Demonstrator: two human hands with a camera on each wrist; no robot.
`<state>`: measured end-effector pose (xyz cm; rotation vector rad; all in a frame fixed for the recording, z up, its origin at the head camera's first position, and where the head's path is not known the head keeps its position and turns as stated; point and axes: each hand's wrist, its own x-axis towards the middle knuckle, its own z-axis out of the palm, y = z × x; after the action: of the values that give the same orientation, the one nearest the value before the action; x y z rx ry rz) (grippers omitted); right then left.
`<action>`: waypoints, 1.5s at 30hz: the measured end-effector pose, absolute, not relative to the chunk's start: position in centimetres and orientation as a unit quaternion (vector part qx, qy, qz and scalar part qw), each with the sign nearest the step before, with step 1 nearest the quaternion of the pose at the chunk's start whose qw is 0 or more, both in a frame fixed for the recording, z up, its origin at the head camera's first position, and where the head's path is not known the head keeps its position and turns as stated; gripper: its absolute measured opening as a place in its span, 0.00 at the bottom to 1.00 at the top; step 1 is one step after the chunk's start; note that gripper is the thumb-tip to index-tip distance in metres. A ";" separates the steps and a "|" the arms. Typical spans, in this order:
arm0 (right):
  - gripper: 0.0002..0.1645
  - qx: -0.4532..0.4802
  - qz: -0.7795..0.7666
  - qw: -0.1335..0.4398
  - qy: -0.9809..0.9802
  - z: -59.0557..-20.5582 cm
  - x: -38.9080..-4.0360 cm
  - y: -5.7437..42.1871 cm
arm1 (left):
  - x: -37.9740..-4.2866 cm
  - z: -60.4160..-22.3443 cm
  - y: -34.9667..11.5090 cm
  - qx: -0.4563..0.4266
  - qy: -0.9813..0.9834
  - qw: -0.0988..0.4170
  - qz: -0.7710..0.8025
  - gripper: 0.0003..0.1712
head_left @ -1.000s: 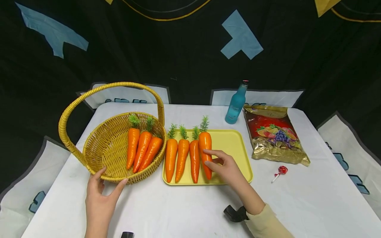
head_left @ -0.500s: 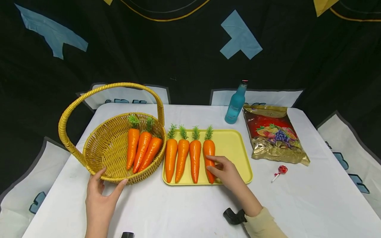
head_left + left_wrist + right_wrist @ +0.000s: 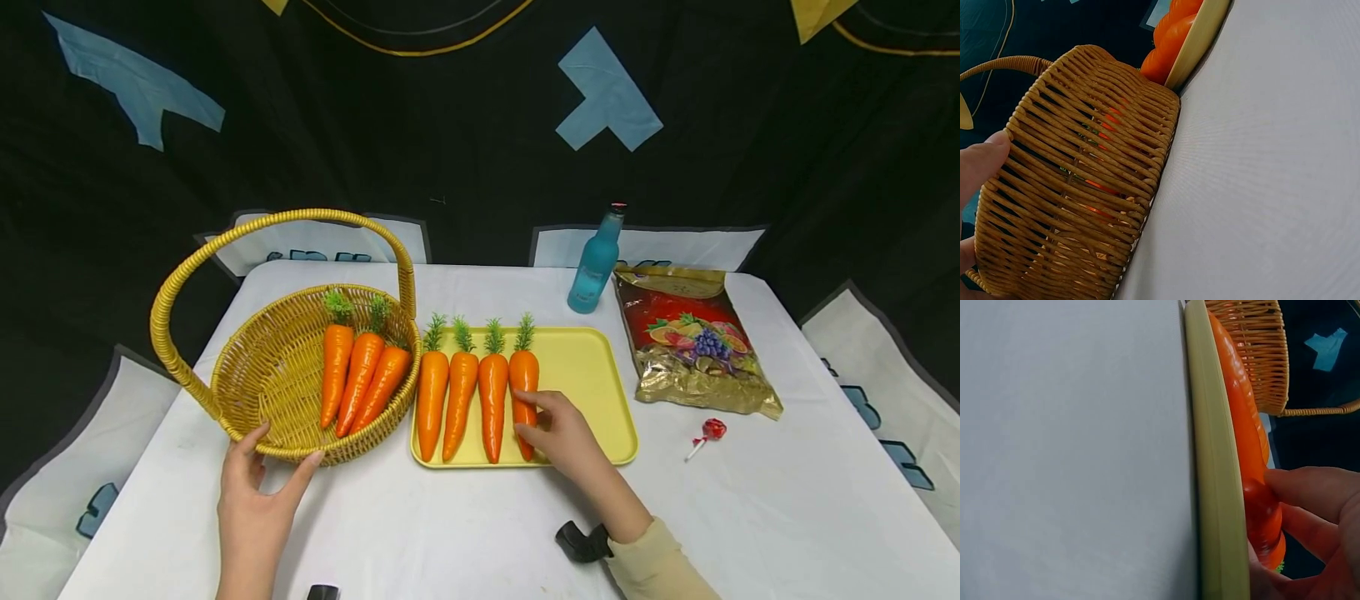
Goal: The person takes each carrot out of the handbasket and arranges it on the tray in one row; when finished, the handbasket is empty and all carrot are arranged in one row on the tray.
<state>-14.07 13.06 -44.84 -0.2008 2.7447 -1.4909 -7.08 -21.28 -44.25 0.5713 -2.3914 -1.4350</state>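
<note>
My left hand (image 3: 255, 508) holds the near rim of the yellow wicker basket (image 3: 262, 358), fingertips over the edge and thumb (image 3: 988, 156) on the rim. Three orange carrots (image 3: 363, 379) with green tops lie inside against the basket's right wall. To its right is a yellow tray (image 3: 581, 358) with several carrots side by side, tops pointing away. The rightmost carrot (image 3: 525, 371) is pinched near its lower half between the thumb and fingers of my right hand (image 3: 562, 433). In the right wrist view, fingers (image 3: 1310, 487) curl at this carrot, close over the tray's rim.
Behind the tray stands a blue bottle (image 3: 595, 262). A shiny gold and red fruit-printed bag (image 3: 690, 342) lies at the right, with a red lollipop (image 3: 708, 433) in front of it. A tall handle (image 3: 300, 218) arches over the basket.
My right hand has lowered the rightmost carrot onto the tray, into line with the others, then shifted it slightly left. The left hand and basket have stayed put.
</note>
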 end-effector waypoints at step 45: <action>0.29 -0.198 -0.529 0.098 0.820 -36.4 -18.3 4.3 | -7.0 -44.4 -21.4 0.185 -0.831 0.151 -0.503 0.47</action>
<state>-18.31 4.34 -36.38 -0.5845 2.4252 -1.5649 -7.02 -21.43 -44.44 0.5316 -2.3846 -1.4442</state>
